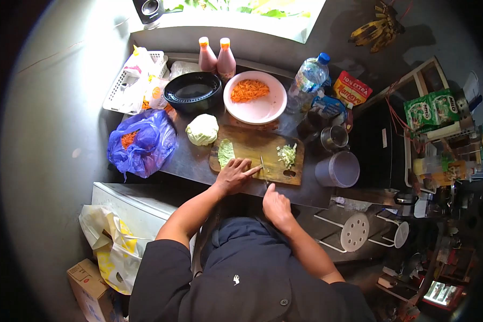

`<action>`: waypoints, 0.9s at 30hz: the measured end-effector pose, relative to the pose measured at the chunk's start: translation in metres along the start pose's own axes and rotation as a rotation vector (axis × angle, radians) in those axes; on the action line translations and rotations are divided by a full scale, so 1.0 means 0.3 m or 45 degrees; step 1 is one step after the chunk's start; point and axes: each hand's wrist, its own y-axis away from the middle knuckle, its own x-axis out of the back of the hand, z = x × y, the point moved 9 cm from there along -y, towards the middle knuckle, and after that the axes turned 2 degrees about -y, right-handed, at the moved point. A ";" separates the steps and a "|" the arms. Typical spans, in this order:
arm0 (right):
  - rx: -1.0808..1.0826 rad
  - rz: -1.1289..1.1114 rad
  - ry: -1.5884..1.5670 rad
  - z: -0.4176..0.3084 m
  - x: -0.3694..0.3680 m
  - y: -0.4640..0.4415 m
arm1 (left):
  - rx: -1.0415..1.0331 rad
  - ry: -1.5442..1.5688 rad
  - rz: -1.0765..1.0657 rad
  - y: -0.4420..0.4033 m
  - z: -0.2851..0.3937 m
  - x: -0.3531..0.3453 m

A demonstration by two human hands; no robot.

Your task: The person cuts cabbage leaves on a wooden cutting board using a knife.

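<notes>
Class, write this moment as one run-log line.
left hand: beside cabbage leaf; right hand: holding knife; cutting board: bears chopped cabbage; bowl: contains shredded carrot

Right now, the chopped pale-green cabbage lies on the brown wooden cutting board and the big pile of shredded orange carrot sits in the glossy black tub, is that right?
Not quite: the head view shows the big pile of shredded orange carrot in the round whitish bowl. The chopped pale-green cabbage does lie on the brown wooden cutting board.
</notes>
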 end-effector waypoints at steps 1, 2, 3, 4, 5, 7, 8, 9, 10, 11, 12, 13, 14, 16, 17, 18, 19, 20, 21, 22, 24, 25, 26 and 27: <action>-0.009 -0.007 -0.016 0.002 -0.023 -0.003 | -0.003 0.002 0.013 0.000 0.000 0.001; -0.017 -0.014 -0.033 0.009 -0.042 -0.018 | -0.007 0.004 0.027 -0.001 -0.003 0.002; -0.013 -0.007 -0.029 0.008 -0.034 -0.037 | -0.006 0.016 0.009 -0.002 -0.004 0.002; 0.024 0.020 -0.022 0.002 -0.022 -0.058 | -0.005 0.012 0.015 -0.004 -0.004 0.005; 0.060 0.046 -0.018 -0.005 -0.013 -0.074 | -0.001 0.023 0.009 -0.004 -0.004 0.006; 0.063 0.021 -0.030 -0.015 0.030 -0.079 | 0.000 0.025 0.019 -0.006 -0.002 0.017; 0.064 -0.007 -0.037 -0.017 0.042 -0.078 | -0.012 0.022 0.015 -0.007 0.000 0.017; 0.060 -0.023 -0.044 -0.015 0.035 -0.064 | -0.014 0.018 0.030 -0.006 0.000 0.019; 0.054 -0.020 -0.050 -0.018 0.028 -0.047 | -0.014 0.016 0.046 -0.006 -0.001 0.020; 0.022 -0.057 -0.040 -0.016 0.010 -0.027 | -0.019 0.014 0.033 -0.005 -0.003 0.013; -0.013 -0.098 -0.030 -0.012 -0.008 -0.011 | -0.027 0.018 0.028 -0.006 -0.003 0.012; -0.029 -0.108 -0.043 -0.004 -0.037 -0.015 | -0.017 0.037 0.013 -0.007 -0.007 0.007; -0.041 -0.112 -0.050 0.004 -0.053 -0.024 | -0.009 0.056 -0.004 -0.005 -0.008 0.002; 0.002 0.004 -0.045 0.003 -0.044 -0.068 | -0.003 0.074 -0.043 -0.011 -0.002 0.006; 0.034 0.032 -0.016 0.001 -0.050 -0.096 | 0.009 0.080 -0.080 -0.012 -0.006 0.006; 0.025 0.033 0.003 -0.010 -0.014 -0.101 | -0.023 0.075 -0.106 -0.007 0.001 -0.001; 0.026 0.055 -0.014 -0.012 -0.002 -0.102 | -0.010 0.071 -0.118 -0.007 -0.002 -0.008; 0.027 0.081 -0.027 -0.012 0.007 -0.097 | 0.003 0.067 -0.125 -0.010 -0.005 -0.015; 0.022 0.069 -0.001 -0.020 0.013 -0.077 | 0.015 0.088 -0.164 -0.013 -0.002 -0.007; 0.003 0.078 -0.026 -0.025 0.008 -0.060 | -0.013 0.080 -0.179 -0.011 0.006 -0.019; -0.097 0.081 -0.022 -0.019 -0.018 -0.021 | 0.100 0.178 -0.052 -0.013 -0.018 -0.012; -0.133 0.110 -0.004 -0.016 -0.040 -0.016 | 0.105 0.180 -0.032 -0.012 -0.020 -0.011; -0.149 0.111 -0.004 -0.007 -0.059 -0.030 | 0.092 0.190 -0.033 -0.013 -0.020 -0.016; -0.130 0.120 0.010 -0.010 -0.058 -0.048 | 0.067 0.172 -0.028 -0.022 -0.012 0.011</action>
